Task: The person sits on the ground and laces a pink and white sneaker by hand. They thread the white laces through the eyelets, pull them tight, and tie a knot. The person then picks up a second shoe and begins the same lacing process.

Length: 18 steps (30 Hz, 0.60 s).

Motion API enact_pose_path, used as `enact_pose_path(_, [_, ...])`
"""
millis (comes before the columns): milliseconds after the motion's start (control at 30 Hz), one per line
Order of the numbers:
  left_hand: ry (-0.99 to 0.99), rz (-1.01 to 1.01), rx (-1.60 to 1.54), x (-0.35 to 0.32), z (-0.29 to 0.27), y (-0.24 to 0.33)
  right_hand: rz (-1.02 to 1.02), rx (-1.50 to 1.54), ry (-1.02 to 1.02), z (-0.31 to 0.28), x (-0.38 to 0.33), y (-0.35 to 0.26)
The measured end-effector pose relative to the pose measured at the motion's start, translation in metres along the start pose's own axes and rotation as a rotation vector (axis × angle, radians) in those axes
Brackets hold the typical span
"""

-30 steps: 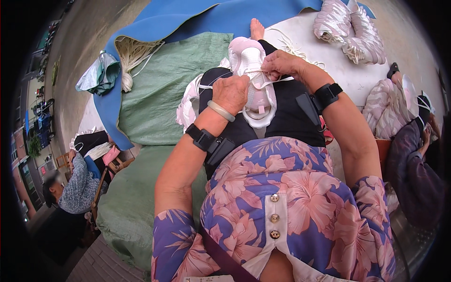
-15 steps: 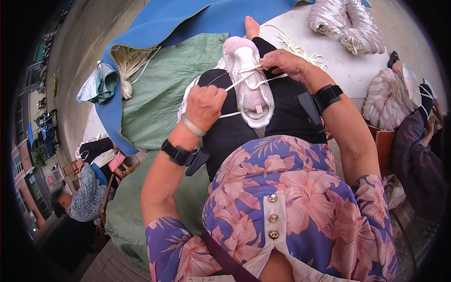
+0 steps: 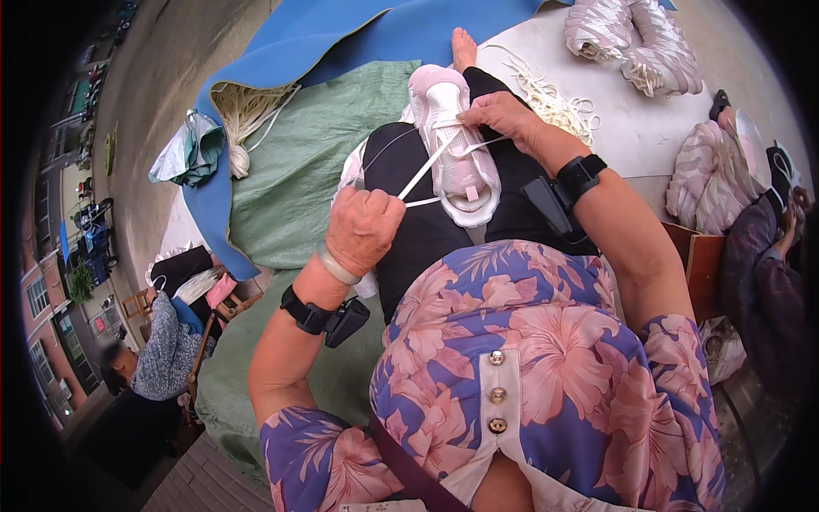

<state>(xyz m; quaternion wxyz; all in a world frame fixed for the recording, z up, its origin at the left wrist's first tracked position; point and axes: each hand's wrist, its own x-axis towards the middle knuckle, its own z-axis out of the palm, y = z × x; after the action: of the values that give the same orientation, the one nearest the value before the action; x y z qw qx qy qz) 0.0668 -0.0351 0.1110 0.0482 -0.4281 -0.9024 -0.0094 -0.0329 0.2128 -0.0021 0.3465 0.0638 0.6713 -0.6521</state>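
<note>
A pale pink and white sneaker upper (image 3: 463, 175) lies across my black-trousered thighs, its toe pointing away from me. My left hand (image 3: 365, 229) is closed in a fist at the left of the shoe. From it a white shoelace (image 3: 424, 173) runs taut up to the shoe's throat, and another strand passes toward the heel side. My right hand (image 3: 505, 118) is at the shoe's upper right edge, thumb and forefinger pinched together at the lacing. What lies between those fingertips is too small to be sure of, but it looks like lace.
A bundle of cream laces (image 3: 243, 119) hangs at the blue mat (image 3: 341, 30). Loose laces (image 3: 554, 107) lie on the white sheet beyond my right hand. Bundled pink-white uppers (image 3: 636, 47) lie at the far right. Other people sit at the left (image 3: 166, 358) and right (image 3: 768, 264).
My left hand has moved down and left, drawing the lace into a longer straight line. My right hand has shifted slightly left, closer over the shoe's throat.
</note>
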Motion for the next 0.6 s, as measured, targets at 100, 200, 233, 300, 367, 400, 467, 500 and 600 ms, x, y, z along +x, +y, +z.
enact_pose_path(100, [-0.004, -0.017, 0.014, -0.005, -0.007, -0.007, 0.017, -0.008, 0.005, 0.002, 0.002, 0.0])
enact_pose_path(200, [-0.006, -0.039, 0.046, -0.015, -0.012, -0.011, -0.035, 0.004, 0.026, 0.002, 0.003, 0.001])
enact_pose_path(233, [0.003, -0.044, 0.056, -0.019, -0.013, -0.011, -0.025, 0.021, 0.026, 0.001, 0.003, 0.002])
enact_pose_path(300, [0.015, -0.055, 0.077, -0.027, -0.014, -0.014, -0.014, 0.058, 0.041, 0.001, 0.0, 0.002])
enact_pose_path(367, [0.015, -0.072, 0.104, -0.036, -0.016, -0.015, -0.113, 0.0, 0.067, 0.004, -0.007, 0.001])
enact_pose_path(400, [0.019, -0.074, 0.109, -0.039, -0.016, -0.016, -0.128, -0.038, 0.096, 0.005, -0.013, 0.001])
enact_pose_path(467, [0.019, -0.085, 0.114, -0.043, -0.016, -0.015, -0.243, -0.43, 0.161, 0.01, -0.029, 0.003])
enact_pose_path(500, [0.029, -0.086, 0.106, -0.044, -0.015, -0.014, -0.283, -0.633, 0.197, 0.013, -0.038, 0.006])
enact_pose_path(600, [0.054, -0.091, 0.094, -0.04, -0.013, -0.012, -0.492, -1.126, 0.197, 0.02, -0.059, 0.019])
